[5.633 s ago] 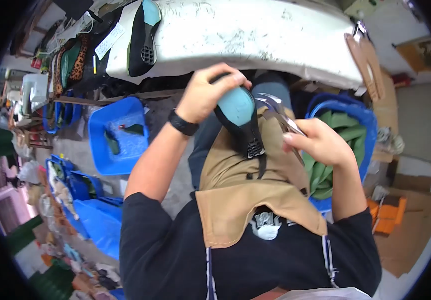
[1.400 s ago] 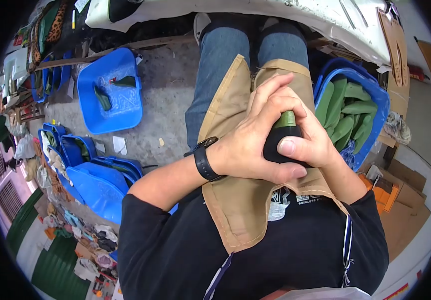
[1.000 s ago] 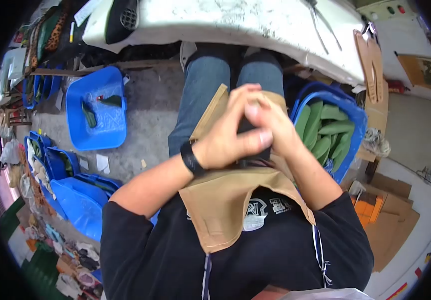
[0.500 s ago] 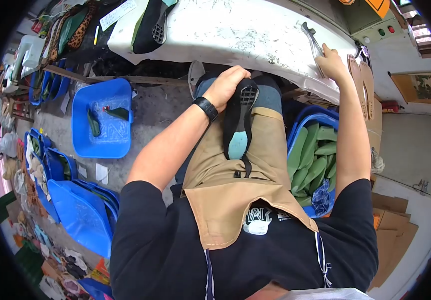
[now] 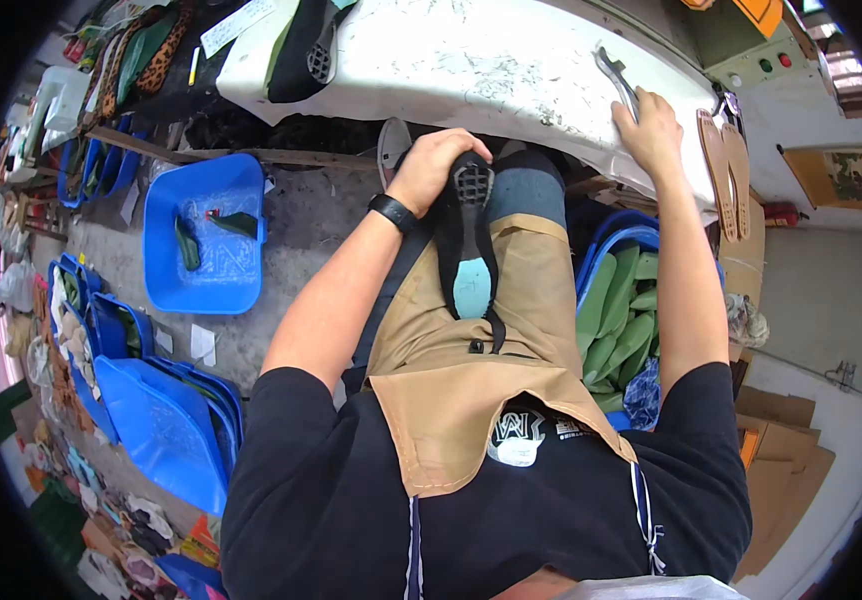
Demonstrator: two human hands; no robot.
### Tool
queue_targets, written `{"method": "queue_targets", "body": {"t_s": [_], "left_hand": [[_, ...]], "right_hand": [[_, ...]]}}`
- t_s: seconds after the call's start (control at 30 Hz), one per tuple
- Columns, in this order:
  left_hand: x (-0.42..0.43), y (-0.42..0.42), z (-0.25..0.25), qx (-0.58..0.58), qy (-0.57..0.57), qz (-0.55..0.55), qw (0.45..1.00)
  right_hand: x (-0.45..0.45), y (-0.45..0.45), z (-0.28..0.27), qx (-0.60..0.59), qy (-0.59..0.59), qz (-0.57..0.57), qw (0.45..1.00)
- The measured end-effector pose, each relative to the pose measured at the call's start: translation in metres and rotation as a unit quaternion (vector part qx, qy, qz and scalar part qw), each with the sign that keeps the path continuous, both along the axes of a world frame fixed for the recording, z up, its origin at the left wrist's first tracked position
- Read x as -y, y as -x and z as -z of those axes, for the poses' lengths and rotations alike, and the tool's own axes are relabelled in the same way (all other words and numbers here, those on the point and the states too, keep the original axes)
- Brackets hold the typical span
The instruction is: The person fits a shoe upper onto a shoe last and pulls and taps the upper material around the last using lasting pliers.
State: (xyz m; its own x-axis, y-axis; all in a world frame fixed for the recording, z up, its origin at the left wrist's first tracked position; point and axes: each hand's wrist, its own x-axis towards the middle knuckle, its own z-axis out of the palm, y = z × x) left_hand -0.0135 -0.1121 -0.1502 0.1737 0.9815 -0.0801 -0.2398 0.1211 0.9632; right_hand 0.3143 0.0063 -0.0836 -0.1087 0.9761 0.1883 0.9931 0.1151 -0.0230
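My left hand (image 5: 431,172) is closed round the far end of a black shoe (image 5: 466,235), which rests sole up on my apron-covered lap. The sole shows a dark grid at the far end and a light blue patch (image 5: 472,290) at the near end. Over the white-covered bench (image 5: 471,60), my right hand (image 5: 649,132) has its fingers round the handles of metal pincers (image 5: 614,72). Their jaws point away from me, and the handles are mostly hidden under the hand. A second black shoe (image 5: 303,60) lies on the bench at the left.
A blue bin of green insoles (image 5: 621,320) stands by my right leg. On the floor at left sits a blue bin (image 5: 203,295) holding a few green pieces, with stacked blue bins (image 5: 156,420) nearer. Tan sole-shaped pieces (image 5: 726,175) hang beyond the bench's right end.
My right hand has shifted slightly left and now covers more of the pincers' handles. My left hand and the shoe's far end have tilted a little to the left.
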Motion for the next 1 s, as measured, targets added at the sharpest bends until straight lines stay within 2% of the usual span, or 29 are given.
{"method": "queue_targets", "body": {"t_s": [0.17,0.33,1.0], "left_hand": [[0.0,0.005,0.005,0.035,0.009,0.001,0.999],[-0.001,-0.001,0.002,0.022,0.009,0.004,1.0],[-0.005,0.002,0.014,0.045,0.006,0.026,0.999]], "right_hand": [[0.009,0.002,0.011,-0.047,-0.015,0.007,0.999],[0.002,-0.005,0.033,-0.029,-0.072,0.008,0.997],[0.003,-0.003,0.028,-0.022,-0.034,0.007,0.999]]}}
